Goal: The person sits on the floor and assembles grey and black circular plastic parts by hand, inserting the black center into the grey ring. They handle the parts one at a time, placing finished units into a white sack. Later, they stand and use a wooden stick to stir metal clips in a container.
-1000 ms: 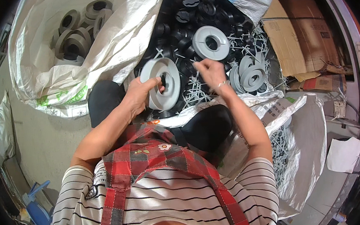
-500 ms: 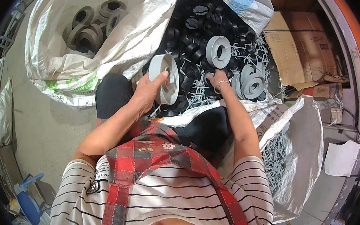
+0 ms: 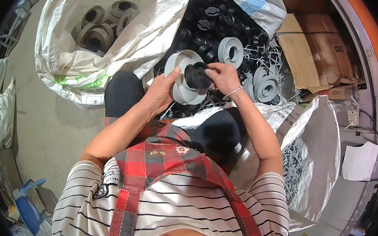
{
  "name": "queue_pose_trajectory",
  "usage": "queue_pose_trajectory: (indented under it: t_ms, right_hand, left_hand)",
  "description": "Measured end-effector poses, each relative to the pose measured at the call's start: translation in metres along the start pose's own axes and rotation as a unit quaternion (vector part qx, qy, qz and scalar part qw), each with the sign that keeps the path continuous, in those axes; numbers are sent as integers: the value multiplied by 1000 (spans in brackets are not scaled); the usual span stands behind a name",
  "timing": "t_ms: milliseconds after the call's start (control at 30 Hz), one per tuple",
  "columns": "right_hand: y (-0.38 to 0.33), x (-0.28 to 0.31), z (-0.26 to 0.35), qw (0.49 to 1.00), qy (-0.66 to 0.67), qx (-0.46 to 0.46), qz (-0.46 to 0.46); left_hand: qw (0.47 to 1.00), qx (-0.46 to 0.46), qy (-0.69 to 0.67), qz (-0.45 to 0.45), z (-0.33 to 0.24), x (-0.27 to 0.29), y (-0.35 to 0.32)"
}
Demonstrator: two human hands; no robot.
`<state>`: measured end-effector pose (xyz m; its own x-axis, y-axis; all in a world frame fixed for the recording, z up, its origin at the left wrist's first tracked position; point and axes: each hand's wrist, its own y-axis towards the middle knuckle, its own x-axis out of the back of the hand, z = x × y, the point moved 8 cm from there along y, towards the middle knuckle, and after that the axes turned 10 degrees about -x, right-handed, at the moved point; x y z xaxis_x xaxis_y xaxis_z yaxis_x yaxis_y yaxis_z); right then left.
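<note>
Cap (image 3: 199, 75) (black) at ring's (image 3: 181, 88) inner edge

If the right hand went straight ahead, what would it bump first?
The round black plastic cap in the right hand would probably meet the grey plastic ring in the left hand; depth unclear.

A white short-sleeved shirt (image 3: 174, 209) is being worn, crossed by thin black stripes; at the left of its chest a dark emblem (image 3: 101, 191) is being displayed beside small dark lettering. Over it a red and dark grey checked apron (image 3: 133, 174) is being worn, its squares being edged by pale dashed stitching and its 2 straps (image 3: 122, 222) being passed over the shoulders. The bib is being decorated with 1 white flower (image 3: 182, 149) and small leaf shapes (image 3: 158, 152). Black trousers (image 3: 124, 99) are being worn, and 1 thin pale bracelet (image 3: 233, 92) is being worn above the right hand (image 3: 223, 77).
</note>
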<state>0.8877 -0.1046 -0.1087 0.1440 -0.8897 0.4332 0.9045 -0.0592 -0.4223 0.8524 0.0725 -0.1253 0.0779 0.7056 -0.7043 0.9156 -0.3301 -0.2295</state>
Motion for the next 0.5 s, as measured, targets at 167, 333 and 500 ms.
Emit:
queue_pose_trajectory:
  t_ms: [167,333,500]
  right_hand:
    - [-34,-24,42,964,-210,160,13]
    - [-56,-31,58,925,-244,290,-2]
    - [-83,-52,69,815,-408,408,44]
  left_hand:
    - [997,-1,75,14,5,9,-3]
    - [992,47,105,56,-6,15,-4]
    - [984,122,91,88,-10,5,-8]
